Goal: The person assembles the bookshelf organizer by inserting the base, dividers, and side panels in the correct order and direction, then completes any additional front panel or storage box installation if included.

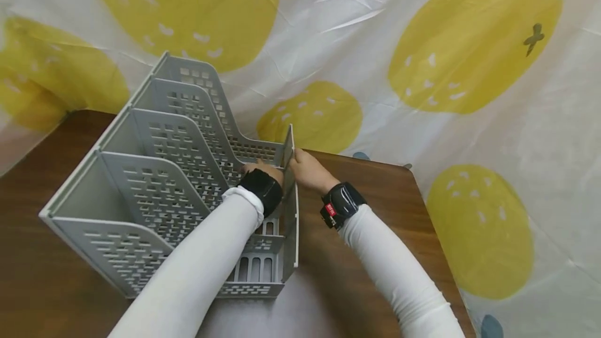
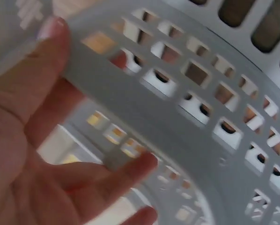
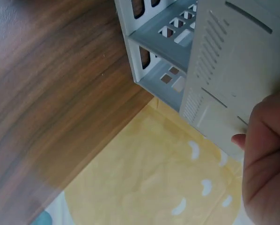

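A grey desktop file organizer with several perforated dividers stands on the table. My left hand reaches in among the dividers near the front. In the left wrist view its thumb and index finger pinch the edge of a perforated divider, while the other fingers spread below. My right hand grips the narrow front panel from outside, near its far end. The right wrist view shows the panel's slotted outer face, with part of the hand cut off by the frame. The left fingertips are hidden in the head view.
The brown wooden table extends to the right and left of the organizer. Behind it hangs a white cloth with large yellow fruit prints, close to the table's far edge.
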`<state>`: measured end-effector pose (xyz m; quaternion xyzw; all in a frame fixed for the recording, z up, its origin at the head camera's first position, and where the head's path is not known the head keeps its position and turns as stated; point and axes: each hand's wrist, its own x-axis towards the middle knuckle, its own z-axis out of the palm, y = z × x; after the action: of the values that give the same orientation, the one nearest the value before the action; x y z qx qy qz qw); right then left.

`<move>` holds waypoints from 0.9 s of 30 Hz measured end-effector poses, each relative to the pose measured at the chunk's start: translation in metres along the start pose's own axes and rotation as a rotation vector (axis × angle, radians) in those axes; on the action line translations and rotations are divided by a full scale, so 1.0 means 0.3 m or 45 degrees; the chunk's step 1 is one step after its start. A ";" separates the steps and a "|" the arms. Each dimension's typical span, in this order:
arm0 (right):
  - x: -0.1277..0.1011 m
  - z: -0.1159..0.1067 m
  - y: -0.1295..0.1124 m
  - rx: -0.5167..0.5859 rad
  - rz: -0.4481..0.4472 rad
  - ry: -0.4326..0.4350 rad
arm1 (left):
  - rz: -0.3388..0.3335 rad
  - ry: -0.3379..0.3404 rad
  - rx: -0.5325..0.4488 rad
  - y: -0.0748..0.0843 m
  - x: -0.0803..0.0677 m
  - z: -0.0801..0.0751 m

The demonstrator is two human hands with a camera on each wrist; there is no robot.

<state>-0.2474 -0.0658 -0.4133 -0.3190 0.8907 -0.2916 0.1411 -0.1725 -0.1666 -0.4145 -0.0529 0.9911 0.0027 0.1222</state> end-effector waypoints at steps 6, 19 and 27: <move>0.007 -0.077 -0.027 -0.086 -0.012 -0.022 | 0.106 0.023 0.096 0.044 -0.157 -0.131; -0.027 -0.112 -0.056 0.053 0.009 -0.062 | 0.394 0.083 -0.033 0.038 -0.223 0.001; -0.040 -0.086 -0.069 0.059 0.029 -0.015 | 0.416 0.004 -0.116 0.008 -0.248 -0.013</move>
<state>-0.2396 -0.0600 -0.3793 -0.3074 0.8863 -0.3086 0.1572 -0.1021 -0.1565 -0.3929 0.1035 0.9855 0.0674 0.1160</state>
